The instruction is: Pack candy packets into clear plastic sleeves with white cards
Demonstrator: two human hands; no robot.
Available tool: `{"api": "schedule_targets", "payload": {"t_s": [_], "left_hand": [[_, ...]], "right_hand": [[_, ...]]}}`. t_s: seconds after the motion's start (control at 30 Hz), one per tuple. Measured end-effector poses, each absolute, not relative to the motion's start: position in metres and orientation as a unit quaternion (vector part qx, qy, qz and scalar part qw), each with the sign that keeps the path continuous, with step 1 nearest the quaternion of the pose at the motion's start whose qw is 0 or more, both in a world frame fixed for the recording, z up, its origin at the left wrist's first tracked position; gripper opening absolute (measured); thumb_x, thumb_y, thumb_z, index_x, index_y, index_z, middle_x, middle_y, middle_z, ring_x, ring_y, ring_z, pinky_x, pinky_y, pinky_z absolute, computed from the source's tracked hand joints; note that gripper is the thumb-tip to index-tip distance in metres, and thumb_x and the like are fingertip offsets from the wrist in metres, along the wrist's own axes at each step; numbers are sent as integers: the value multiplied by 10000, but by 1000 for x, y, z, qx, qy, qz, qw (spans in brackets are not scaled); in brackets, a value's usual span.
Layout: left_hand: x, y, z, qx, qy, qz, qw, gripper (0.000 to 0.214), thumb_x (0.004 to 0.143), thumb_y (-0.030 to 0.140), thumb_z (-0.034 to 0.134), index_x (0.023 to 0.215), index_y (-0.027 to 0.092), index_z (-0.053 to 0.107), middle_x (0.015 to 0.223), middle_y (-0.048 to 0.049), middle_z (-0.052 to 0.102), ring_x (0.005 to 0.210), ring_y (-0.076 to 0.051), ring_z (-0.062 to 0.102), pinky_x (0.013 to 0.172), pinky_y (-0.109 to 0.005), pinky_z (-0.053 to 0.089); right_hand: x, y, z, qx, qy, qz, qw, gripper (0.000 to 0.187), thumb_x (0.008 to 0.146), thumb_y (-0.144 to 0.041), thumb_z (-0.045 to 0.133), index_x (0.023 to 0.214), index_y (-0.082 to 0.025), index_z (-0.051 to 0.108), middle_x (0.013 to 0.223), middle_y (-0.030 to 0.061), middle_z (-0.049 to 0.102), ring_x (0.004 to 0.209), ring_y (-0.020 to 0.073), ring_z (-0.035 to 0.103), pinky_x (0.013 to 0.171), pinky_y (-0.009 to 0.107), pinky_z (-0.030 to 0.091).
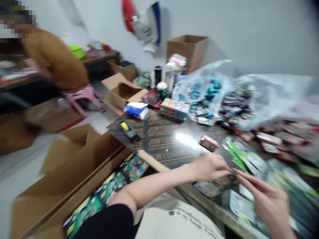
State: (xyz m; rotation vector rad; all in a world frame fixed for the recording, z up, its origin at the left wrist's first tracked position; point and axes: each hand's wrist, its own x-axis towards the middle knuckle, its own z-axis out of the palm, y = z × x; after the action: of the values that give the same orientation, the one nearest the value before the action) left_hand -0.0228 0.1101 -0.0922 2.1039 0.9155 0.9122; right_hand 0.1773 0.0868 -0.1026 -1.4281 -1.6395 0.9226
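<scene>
At the table's front edge, my left hand (pixel 211 167) is closed, its fingers pinching the upper edge of a printed packet (pixel 208 188). The fingertips of my right hand (pixel 267 196) meet it at the same corner, with thumb and finger pressed together. Motion blur and my left hand hide part of the packet. Just beyond my left hand lies a small red printed pack (pixel 209 142). Flat green-and-clear pouches (pixel 245 154) lie past my right hand, and more pouches (pixel 291 186) are to its right.
Plastic bags of small blue (pixel 211 88), dark (pixel 235 104) and red packs (pixel 286 137) line the back. A tape dispenser (pixel 129 130) and blue-white packet (pixel 136 110) lie left. An open carton (pixel 72 186) holds green boxes (pixel 109 187). A person in brown (pixel 56 59) sits on a pink stool (pixel 81 96).
</scene>
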Motion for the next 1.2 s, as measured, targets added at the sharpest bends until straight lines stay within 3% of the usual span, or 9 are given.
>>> {"api": "schedule_targets", "payload": {"t_s": [0.17,0.27,0.47,0.6,0.73,0.87,0.97,1.07,1.2], "left_hand": [[-30,117,-84,756,350,391,390,190,794,250,532,782,156,697,777,-86,688,714,-172,625,675,-249,465],[-28,117,-79,771,343,375,385,175,783,266,550,751,179,699,739,-73,685,670,-169,621,646,-261,473],[-39,111,-93,827,303,366,301,221,791,220,539,967,228,674,1010,-97,666,886,-196,624,793,-313,474],[-39,118,-102,783,334,396,345,175,781,220,563,894,227,697,956,-81,686,832,-181,645,776,-310,498],[-44,138,-103,671,415,478,388,104,712,220,634,766,187,717,833,-74,711,788,-197,658,764,-331,516],[-71,158,-118,522,519,551,393,182,649,268,683,778,143,710,808,-82,710,782,-215,656,766,-355,518],[-103,156,-148,424,590,603,330,279,645,320,680,844,126,690,820,-82,702,769,-208,651,761,-357,517],[-134,134,-182,374,664,580,288,368,628,362,676,894,109,664,810,-89,683,722,-217,646,692,-367,533],[-148,102,-192,477,727,472,149,419,642,326,658,1025,161,626,1053,-116,587,979,-271,572,849,-441,468]], "right_hand": [[179,93,-97,-551,-592,447,381,210,704,-335,658,870,-218,710,883,52,703,795,239,644,733,364,530],[176,92,-92,-532,-610,422,408,174,731,-312,634,861,-228,712,843,49,708,757,229,654,718,372,532],[182,78,-106,-435,-734,324,409,305,796,-234,560,1090,-289,615,1200,38,564,1073,225,551,937,389,430],[178,81,-120,-449,-712,324,432,325,847,-223,475,1151,-293,569,1230,31,543,1129,206,501,969,388,392],[165,85,-145,-478,-649,404,432,662,763,-292,598,1352,-265,297,1328,78,436,1062,216,537,913,393,436],[142,103,-173,-475,-651,440,397,484,815,-328,513,1276,-212,420,1119,76,590,912,198,589,807,362,485],[121,154,-178,-468,-703,379,378,427,866,-325,422,1281,-222,408,1061,66,602,901,183,582,799,355,473],[98,229,-172,-477,-788,219,320,401,840,-271,457,1233,-195,469,1257,100,479,1142,202,452,943,360,376],[76,316,-167,-489,-845,105,187,618,724,-58,486,1320,-159,357,1356,136,370,1247,232,329,987,387,305]]}}
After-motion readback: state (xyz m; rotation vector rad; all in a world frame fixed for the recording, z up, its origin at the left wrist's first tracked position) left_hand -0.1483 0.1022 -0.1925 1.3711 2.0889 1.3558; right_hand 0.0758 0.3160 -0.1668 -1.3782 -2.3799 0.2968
